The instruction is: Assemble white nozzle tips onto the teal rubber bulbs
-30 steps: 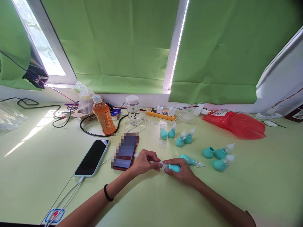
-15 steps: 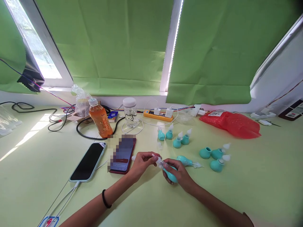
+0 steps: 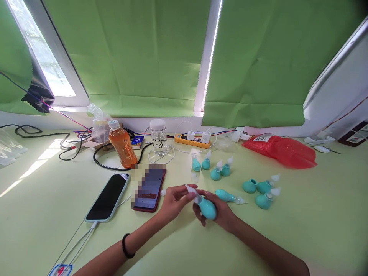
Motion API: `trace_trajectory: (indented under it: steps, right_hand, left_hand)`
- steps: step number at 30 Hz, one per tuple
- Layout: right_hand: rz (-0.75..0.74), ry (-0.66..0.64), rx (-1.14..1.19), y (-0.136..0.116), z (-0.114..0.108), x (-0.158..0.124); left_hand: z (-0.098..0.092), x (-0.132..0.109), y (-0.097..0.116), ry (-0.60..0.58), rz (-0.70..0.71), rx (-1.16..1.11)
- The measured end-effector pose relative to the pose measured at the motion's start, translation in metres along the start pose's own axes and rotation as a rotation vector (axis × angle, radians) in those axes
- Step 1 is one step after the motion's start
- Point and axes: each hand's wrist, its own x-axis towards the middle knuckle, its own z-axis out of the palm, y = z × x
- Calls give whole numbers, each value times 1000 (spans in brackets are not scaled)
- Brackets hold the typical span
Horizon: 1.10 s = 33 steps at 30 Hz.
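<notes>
A teal bulb with a clear nozzle [image 3: 207,209] is held between both hands, its tip pointing up and left. My left hand [image 3: 176,199] pinches the clear nozzle. My right hand [image 3: 217,210] is wrapped round the teal bulb from the right, fingers curled beneath it. Just behind lies another teal bulb with a long clear tip [image 3: 225,195]. Several teal bulbs with clear tips [image 3: 216,172] stand farther back, and to the right is an open bulb without a tip [image 3: 250,186] beside two tipped ones [image 3: 264,200].
Two phones, one black-screened [image 3: 108,197] and one in a red case [image 3: 152,188], lie at the left. Behind them stand an orange drink bottle [image 3: 123,147] and a clear jar [image 3: 158,140]. A yellow power strip [image 3: 192,141] and a red bag [image 3: 283,150] lie toward the back.
The right-hand fingers have shifted off the nozzle joint, so more of the held teal bulb shows. My left hand still pinches the nozzle.
</notes>
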Motion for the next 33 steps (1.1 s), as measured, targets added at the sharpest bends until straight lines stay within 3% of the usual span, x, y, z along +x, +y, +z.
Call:
trace_trajectory:
  steps: [4, 8, 14, 19, 20, 22, 24, 28, 33]
  right_hand:
    - [-303, 207, -586, -10, -12, 6]
    - [-490, 231, -1195, -10, -21, 18]
    - [-411, 224, -1606, 1, -28, 38]
    - [-344, 196, -1690, 2, -28, 46]
    - [-337, 193, -1695, 1, -27, 47]
    - [-326, 181, -1689, 1, -26, 49]
    - [-331, 169, -1659, 1, -25, 47]
    - [-366, 156, -1505, 1, -24, 32]
    - [-343, 38, -1397, -1, -20, 7]
  left_hand:
    - [-16, 12, 19, 287, 178, 161]
    - [-31, 38, 7, 331, 259, 379]
    - [-42, 58, -15, 242, 239, 720]
    - [-40, 32, -7, 433, 516, 1000]
    - [-37, 24, -8, 411, 581, 1061]
    - [-26, 11, -14, 144, 648, 1224]
    - [-14, 3, -23, -78, 523, 1378]
    - [-2, 0, -41, -202, 264, 1553]
    - [-10, 3, -48, -220, 243, 1521]
